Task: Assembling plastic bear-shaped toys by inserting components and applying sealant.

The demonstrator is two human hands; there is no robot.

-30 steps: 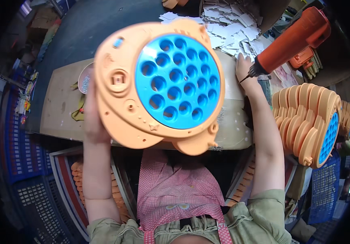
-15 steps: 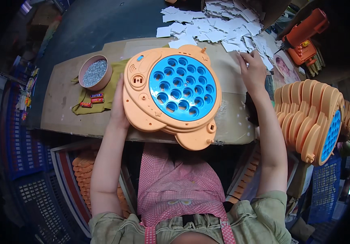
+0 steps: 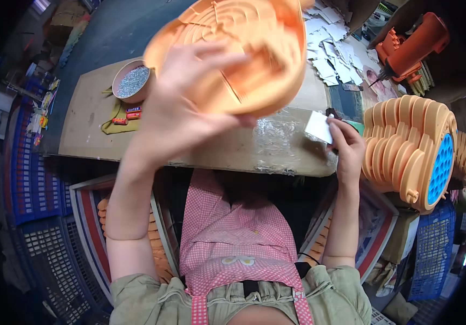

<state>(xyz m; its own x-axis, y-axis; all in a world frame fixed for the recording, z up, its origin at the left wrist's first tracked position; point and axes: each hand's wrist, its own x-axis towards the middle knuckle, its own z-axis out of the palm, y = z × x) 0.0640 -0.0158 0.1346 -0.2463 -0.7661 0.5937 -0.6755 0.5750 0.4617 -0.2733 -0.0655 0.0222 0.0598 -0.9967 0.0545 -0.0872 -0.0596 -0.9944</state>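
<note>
In my left hand (image 3: 176, 97) is an orange plastic toy casing (image 3: 281, 86), tipped up over the table with its ribbed hollow inside facing me. Both are smeared by motion, so the exact grip is hard to make out. The casing's blue holed face is turned away. To the right, my right hand (image 3: 347, 138) pinches a small white card (image 3: 318, 127) between thumb and fingers, low over the table's near right edge. Beside that hand stands a row of similar orange casings (image 3: 401, 151), the nearest end showing a blue holed disc (image 3: 443, 168).
A round tub of small screws (image 3: 131, 81) and red batteries (image 3: 130, 116) on a green cloth (image 3: 115, 125) sit at left. White cards (image 3: 327, 67) lie scattered at the back right, near an orange power screwdriver (image 3: 414, 51). Boxes of orange parts (image 3: 160, 238) stand below the table.
My left hand has lifted and flipped the casing, hiding its blue face. My right hand has come back toward me from the card pile with a white card.
</note>
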